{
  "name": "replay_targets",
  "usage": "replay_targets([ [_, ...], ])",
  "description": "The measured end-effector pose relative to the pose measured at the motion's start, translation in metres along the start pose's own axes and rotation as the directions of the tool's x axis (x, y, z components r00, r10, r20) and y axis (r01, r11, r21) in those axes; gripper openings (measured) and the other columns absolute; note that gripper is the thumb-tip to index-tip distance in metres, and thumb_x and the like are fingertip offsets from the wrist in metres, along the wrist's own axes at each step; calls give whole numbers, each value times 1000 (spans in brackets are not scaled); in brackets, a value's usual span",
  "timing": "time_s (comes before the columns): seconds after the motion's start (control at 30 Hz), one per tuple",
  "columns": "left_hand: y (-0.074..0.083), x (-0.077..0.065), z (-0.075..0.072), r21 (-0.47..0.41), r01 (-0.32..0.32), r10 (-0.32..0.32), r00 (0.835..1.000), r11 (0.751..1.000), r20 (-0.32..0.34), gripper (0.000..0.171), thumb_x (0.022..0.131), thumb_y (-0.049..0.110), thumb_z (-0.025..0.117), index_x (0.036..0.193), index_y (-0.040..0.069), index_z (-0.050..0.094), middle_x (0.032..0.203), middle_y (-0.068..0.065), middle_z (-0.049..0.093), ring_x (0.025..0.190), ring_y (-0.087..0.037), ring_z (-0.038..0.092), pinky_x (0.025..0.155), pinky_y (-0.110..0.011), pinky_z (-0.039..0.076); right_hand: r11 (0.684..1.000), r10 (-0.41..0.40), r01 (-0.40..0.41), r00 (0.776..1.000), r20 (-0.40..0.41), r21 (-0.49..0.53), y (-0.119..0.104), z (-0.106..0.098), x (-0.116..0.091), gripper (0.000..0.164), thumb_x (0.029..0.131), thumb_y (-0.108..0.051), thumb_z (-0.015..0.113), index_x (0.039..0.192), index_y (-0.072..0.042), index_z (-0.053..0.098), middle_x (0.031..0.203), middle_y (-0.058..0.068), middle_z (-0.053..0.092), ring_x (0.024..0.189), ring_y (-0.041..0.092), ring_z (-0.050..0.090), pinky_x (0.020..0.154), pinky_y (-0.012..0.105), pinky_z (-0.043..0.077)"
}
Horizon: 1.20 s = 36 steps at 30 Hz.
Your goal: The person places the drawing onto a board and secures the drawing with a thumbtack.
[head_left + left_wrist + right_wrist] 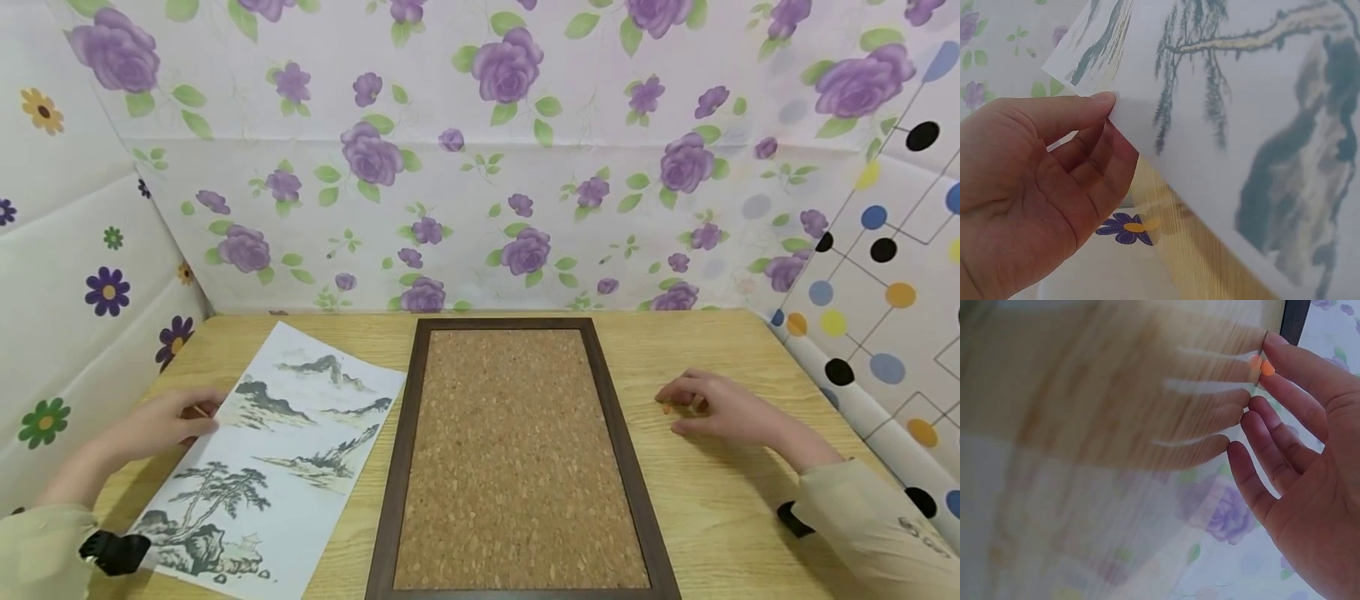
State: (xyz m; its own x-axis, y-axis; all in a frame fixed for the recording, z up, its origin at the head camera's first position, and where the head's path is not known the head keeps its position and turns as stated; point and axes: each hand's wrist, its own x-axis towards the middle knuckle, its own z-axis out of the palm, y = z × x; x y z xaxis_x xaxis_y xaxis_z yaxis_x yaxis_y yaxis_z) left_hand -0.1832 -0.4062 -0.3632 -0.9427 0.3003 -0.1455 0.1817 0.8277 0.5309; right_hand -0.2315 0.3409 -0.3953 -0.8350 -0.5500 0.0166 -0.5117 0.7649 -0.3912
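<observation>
A white sheet of paper (300, 467) printed with an ink landscape of mountains and pines lies slanted at the left. My left hand (176, 421) pinches its left edge between thumb and fingers; in the left wrist view the edge runs lifted above the wood. On the right side of the table, my right hand (720, 408) reaches down with fingers bent. Between its thumb and index finger shows a small orange pushpin (1267, 367), close against the table surface, which mirrors the fingertips. The other fingertips (1235, 447) touch the tabletop.
A corkboard (517, 458) in a dark brown frame (622, 433) lies in the middle of the wooden table (675, 342), between the hands. The sheet's upper right corner comes close to the frame. Floral-printed covering (450, 208) stands behind, with patterned sides left and right.
</observation>
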Motion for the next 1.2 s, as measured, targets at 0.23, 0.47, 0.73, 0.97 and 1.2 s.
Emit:
replay_targets([
  [0.23, 2, -3, -3, -86, -5, 2, 999, 996, -32, 40, 98, 7, 56, 131, -15, 50, 108, -10, 63, 84, 10, 54, 70, -21, 57, 1000, 6, -6, 1000, 8, 5, -2, -1, 0, 41, 87, -37, 74, 122, -17, 67, 103, -3, 61, 92, 11, 60, 74, 27, 54],
  [0.47, 2, -9, -13, -145, 18, -26, 998, 989, -50, 47, 102, 15, 54, 138, -13, 44, 115, -2, 62, 89, 11, 55, 72, -23, 55, 1000, 14, -15, 1000, 14, 13, -1, -1, 1, 40, 87, -38, 74, 121, -18, 67, 103, -3, 60, 92, 10, 59, 74, 26, 54],
  [0.73, 11, -11, -24, -131, 61, -71, 995, 989, -73, 52, 103, 18, 52, 142, -13, 40, 119, 0, 64, 92, 16, 53, 77, -17, 53, 999, 28, -29, 999, 16, 43, 0, -3, 1, 39, 86, -37, 75, 120, -19, 68, 103, -3, 60, 91, 9, 57, 72, 24, 52],
  [0.97, 26, -7, -30, -165, 59, -81, 988, 984, -130, 50, 103, 19, 51, 141, -12, 41, 100, 30, 57, 88, 11, 55, 75, -17, 52, 999, 27, -28, 999, 21, 44, 1, -2, 2, 36, 87, -38, 74, 118, -21, 68, 103, -4, 60, 90, 8, 56, 73, 25, 52],
  [1.2, 45, 0, -30, -178, 3, -45, 971, 984, -235, 44, 104, 16, 50, 137, -10, 44, 97, 24, 57, 86, 9, 57, 73, -13, 53, 998, 24, -25, 1000, 15, 52, 2, -1, 4, 34, 87, -37, 74, 117, -22, 68, 100, -4, 59, 88, 7, 55, 72, 24, 52],
])
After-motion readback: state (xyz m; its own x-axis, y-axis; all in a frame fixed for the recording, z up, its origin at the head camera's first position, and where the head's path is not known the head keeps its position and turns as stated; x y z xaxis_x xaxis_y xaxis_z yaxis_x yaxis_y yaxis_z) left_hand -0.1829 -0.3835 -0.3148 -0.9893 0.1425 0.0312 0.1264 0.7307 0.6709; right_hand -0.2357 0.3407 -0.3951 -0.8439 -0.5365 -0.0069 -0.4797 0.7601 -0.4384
